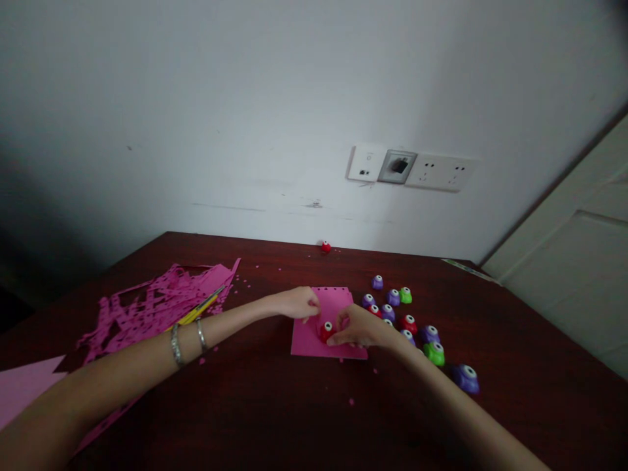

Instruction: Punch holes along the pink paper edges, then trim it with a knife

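A small pink paper sheet (331,307) lies on the dark wooden table (275,405). My left hand (297,303) rests on the sheet's left edge, fingers curled down onto it. My right hand (360,328) is closed around a small red paper punch (326,330) that sits on the sheet. A row of punched holes runs along the sheet's far edge.
Several purple, red and green punches (407,320) are clustered right of the sheet, one purple punch (466,377) nearer, one red punch (326,246) by the wall. Cut pink paper scraps (147,311) and a yellow tool (199,309) lie left. Wall sockets (412,169) above.
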`<state>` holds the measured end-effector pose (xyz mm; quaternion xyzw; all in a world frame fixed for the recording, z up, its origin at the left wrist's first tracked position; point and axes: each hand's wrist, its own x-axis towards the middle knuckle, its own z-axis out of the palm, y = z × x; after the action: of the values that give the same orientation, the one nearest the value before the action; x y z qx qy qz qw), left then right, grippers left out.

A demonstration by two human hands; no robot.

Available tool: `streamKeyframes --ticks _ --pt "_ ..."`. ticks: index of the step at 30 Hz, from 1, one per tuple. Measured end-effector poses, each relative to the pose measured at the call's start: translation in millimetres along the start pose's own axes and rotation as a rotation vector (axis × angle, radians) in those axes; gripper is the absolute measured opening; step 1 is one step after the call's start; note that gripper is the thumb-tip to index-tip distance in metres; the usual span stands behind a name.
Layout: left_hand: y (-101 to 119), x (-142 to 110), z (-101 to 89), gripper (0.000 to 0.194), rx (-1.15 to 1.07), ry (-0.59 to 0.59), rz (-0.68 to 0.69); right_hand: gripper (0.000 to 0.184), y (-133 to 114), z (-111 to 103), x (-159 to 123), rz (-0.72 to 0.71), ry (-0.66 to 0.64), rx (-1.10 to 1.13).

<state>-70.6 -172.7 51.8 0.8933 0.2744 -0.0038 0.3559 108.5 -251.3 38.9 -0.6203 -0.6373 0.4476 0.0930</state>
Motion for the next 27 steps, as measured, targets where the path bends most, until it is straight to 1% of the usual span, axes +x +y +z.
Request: streamKeyframes --ticks 7,9,12,14,15,17,19,22,27 --pt "-1.0 2.6 1.3 0.025 -0.035 0.002 -0.018 0.033 1.8 -2.5 1.7 -0.043 -0.006 -0.005" --pt "-0.5 3.0 0.6 0.026 -0.026 0.039 -0.029 0.038 1.5 -5.5 1.0 -0.078 -0.006 -0.028" --pt "2.6 2.8 -1.8 0.03 -0.047 0.126 -0.054 0.049 0.9 -11.4 0.6 -0.106 -0.01 -0.028" --pt "5.8 1.8 -3.6 0.033 -0.098 0.138 -0.072 0.053 0.7 -14.4 1.6 -0.098 -0.03 0.017" --pt "7.5 1.0 -4.2 0.035 -0.131 0.12 -0.095 0.053 0.5 -15.2 2.4 -0.094 -0.043 0.044" --pt "11.1 -1.1 -4.2 0.04 -0.199 0.046 -0.16 0.051 -0.1 -15.7 4.7 -0.081 -0.072 0.08" --pt "14.9 -3.5 -2.9 0.046 -0.246 -0.062 -0.217 0.047 -1.3 -15.2 7.4 -0.064 -0.09 0.074" --pt "19.4 -5.5 0.1 0.051 -0.278 -0.215 -0.25 0.04 -3.8 -14.5 11.0 -0.008 -0.092 0.01" --pt "18.0 2.2 1.6 0.051 -0.342 -0.342 -0.306 0.037 -9.7 -15.9 11.7 0.023 -0.142 -0.061"
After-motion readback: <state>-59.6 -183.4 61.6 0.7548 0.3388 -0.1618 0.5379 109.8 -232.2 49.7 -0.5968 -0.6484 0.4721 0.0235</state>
